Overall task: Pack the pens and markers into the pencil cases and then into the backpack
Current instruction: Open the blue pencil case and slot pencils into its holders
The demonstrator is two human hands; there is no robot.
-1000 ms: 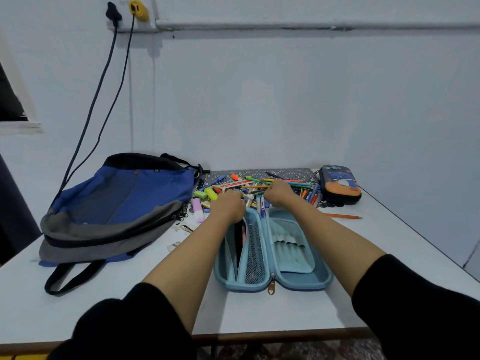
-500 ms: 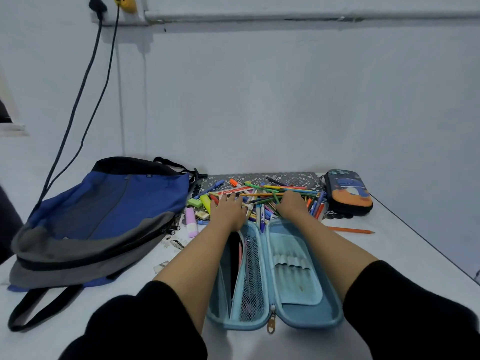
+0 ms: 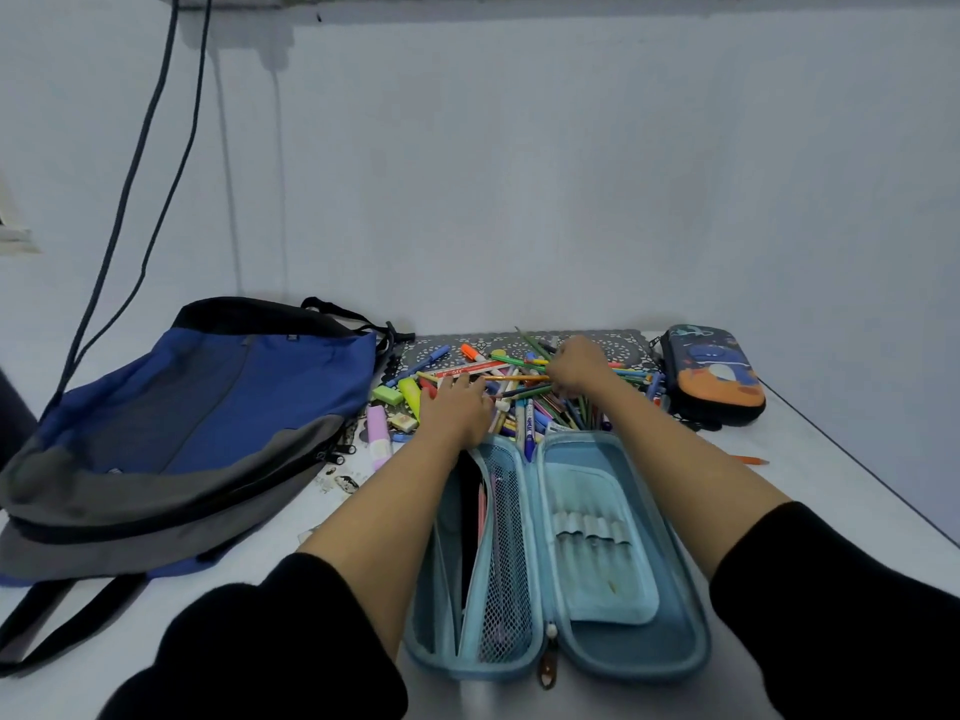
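1. Right now my left hand point(image 3: 457, 407) lies palm down on the near-left edge of the pile of pens and markers point(image 3: 524, 379), with its fingers stretched loosely across them and nothing pinched.
2. My right hand point(image 3: 576, 368) is further back in the pile, knuckles up and fingers curled down among the pens. Whether they grip one, I cannot tell.
3. The pile sits on a grey patterned mat point(image 3: 618, 345) near the wall, just beyond the light-blue pencil case point(image 3: 623, 652).
4. That case lies open between my forearms — a mesh pocket point(image 3: 506, 537) in its left half, a flap with elastic loops point(image 3: 597, 543) in its right.
5. A dark pencil case point(image 3: 714, 376) with an orange patch lies closed just right of the pile.
6. The backpack point(image 3: 208, 423), blue and grey, lies on its side to the left — a pink highlighter point(image 3: 378, 433) and a green eraser point(image 3: 388, 394) lie between it and the pile.
7. An orange pencil point(image 3: 748, 459) lies alone on the white table point(image 3: 831, 491), right of my right forearm.
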